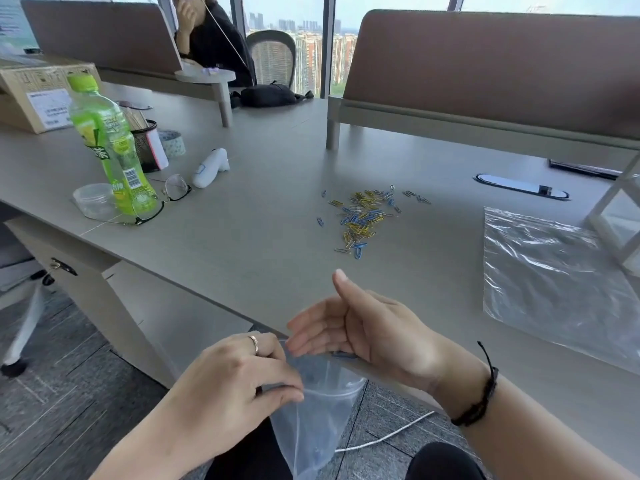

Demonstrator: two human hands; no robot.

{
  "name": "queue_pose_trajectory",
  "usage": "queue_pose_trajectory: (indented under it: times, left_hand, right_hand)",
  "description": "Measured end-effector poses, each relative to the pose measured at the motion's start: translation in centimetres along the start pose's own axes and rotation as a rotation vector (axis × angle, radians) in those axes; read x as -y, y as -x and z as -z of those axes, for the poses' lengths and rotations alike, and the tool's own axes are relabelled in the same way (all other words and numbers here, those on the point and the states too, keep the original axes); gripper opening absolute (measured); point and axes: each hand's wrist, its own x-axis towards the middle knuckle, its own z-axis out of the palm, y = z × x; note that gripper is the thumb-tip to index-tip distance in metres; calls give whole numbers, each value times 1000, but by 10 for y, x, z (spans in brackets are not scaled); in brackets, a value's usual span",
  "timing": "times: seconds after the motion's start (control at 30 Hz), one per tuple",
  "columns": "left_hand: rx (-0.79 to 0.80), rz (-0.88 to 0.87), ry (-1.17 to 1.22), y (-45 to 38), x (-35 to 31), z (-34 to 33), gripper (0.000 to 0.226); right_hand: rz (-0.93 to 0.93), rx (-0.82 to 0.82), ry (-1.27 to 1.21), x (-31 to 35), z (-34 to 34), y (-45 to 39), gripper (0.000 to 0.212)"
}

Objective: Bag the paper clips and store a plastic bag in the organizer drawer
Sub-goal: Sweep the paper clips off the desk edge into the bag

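1. Left hand point(239, 379) pinches the rim of a small plastic bag point(311, 427), fingers curled round the near edge of its mouth; a ring sits on one finger. The bag hangs below the desk edge, mouth up.
2. Right hand point(367, 330) is held flat and relaxed directly over the bag's mouth, fingers straight and pointing toward the left hand, thumb raised; it grips nothing I can make out. A dark braided band circles the right wrist.
3. One or two blue paper clips show at the desk edge just under the right palm, and something blue lies at the bag's bottom; too blurred to count.
4. Beyond the grip, out on the desk point(259, 209), lies the main scatter of paper clips point(363, 216), yellow, blue and silver, well apart from both hands.
5. Right of the grip, a second, larger plastic bag point(554, 282) lies flat on the desk. Just beyond it stands the white frame of an organizer point(616, 209), only partly in view; I cannot make out a drawer.
6. Far left of the grip: a green bottle point(107, 143), a clear round tub point(93, 200) touching its base, a pair of glasses point(162, 199), a black mesh cup point(145, 143), a white handheld device point(211, 168).
7. Across the desk a person sits behind a brown divider point(104, 32).
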Motion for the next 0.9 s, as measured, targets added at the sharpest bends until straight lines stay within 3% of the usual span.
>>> queue_pose_trajectory:
  times: [0.2,0.33,0.5,0.9]
  left_hand:
    - [-1,-13,-32,1,1,-2,13]
    - [-35,-33,-53,0,1,-1,14]
    - [-68,-74,-49,-3,4,-3,12]
    - [-14,-67,-1,-2,-1,4,14]
  right_hand:
    - [84,-161,-123,-5,-4,-13,73]
    - [88,-69,-12,-8,-17,-10,74]
    - [109,-22,-94,-11,-15,-10,79]
    - [270,-495,9,2,6,-37,61]
